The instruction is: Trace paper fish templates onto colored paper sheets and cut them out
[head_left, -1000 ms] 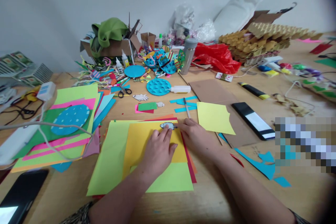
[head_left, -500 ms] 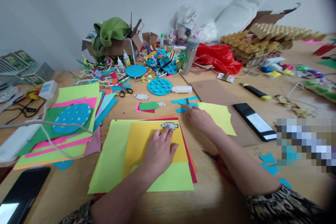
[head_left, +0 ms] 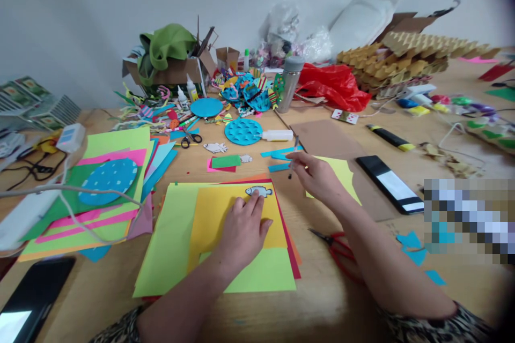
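Note:
My left hand [head_left: 245, 226] lies on a yellow-orange sheet [head_left: 209, 209], its fingers stretched out. Two fingertips press on a small blue-grey fish cutout [head_left: 261, 191] near the sheet's upper edge. Under that sheet is a stack of light green paper [head_left: 161, 257] with red and orange edges showing. To the right of the stack, my right hand [head_left: 314, 174] is closed around a slim pen [head_left: 296, 143], its dark tip pointing down above the table. Blue paper strips [head_left: 277, 167] lie just left of this hand, and a pale yellow piece [head_left: 341, 174] lies partly beneath it.
Red-handled scissors [head_left: 340, 249] lie by my right forearm. Phones [head_left: 378, 182] [head_left: 36, 295] rest on both sides. Farther back are a glue bottle [head_left: 277, 135], a scalloped blue disc [head_left: 243, 132], black scissors [head_left: 189, 139], a steel flask [head_left: 290, 86] and egg trays [head_left: 382, 67].
My right hand has picked the pen up from among the blue strips and drawn it slightly right and up. My left hand stays on the fish cutout.

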A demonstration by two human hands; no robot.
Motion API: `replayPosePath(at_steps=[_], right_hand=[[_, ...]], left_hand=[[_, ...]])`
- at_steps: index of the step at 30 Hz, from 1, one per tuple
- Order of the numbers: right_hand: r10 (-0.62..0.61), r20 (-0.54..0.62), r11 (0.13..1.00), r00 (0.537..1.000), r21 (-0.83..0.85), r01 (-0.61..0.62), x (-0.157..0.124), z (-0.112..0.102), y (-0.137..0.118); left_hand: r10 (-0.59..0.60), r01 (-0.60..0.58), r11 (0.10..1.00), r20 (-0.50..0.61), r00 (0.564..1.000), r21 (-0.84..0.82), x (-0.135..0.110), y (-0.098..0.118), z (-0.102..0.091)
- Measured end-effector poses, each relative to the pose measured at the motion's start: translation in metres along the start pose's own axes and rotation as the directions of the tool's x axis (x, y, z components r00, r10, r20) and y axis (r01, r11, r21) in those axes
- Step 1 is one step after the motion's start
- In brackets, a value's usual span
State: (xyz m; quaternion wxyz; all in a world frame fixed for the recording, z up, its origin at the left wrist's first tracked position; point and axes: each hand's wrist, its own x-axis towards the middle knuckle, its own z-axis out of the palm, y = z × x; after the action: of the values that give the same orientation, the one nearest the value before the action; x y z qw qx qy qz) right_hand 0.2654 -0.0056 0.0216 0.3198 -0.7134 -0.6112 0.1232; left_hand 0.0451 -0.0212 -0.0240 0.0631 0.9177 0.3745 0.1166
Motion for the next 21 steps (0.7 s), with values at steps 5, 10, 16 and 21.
replayPosePath(at_steps=[5, 10, 16, 21], right_hand=[[-0.029, -0.064, 0.864, 0.998, 0.5, 0.057, -0.006, -0.01, -0.017], [0.086, -0.115, 0.598, 0.99, 0.8, 0.041, -0.003, 0.002, -0.035], [0.23, -0.049, 0.489, 0.972, 0.869, -0.071, 0.0, 0.037, -0.034], [0.351, -0.031, 0.466, 0.936, 0.873, -0.145, -0.001, 0.057, -0.025]], left_hand=[[-0.015, 0.015, 1.0, -0.001, 1.0, 0.009, 0.001, 0.004, -0.001], [-0.043, 0.043, 0.999, -0.006, 0.999, 0.013, 0.0, 0.005, 0.003], [0.019, -0.018, 1.0, -0.044, 0.999, 0.011, 0.0, 0.002, 0.01], [0.012, -0.011, 1.0, -0.012, 1.0, 0.013, 0.0, 0.003, 0.009]])
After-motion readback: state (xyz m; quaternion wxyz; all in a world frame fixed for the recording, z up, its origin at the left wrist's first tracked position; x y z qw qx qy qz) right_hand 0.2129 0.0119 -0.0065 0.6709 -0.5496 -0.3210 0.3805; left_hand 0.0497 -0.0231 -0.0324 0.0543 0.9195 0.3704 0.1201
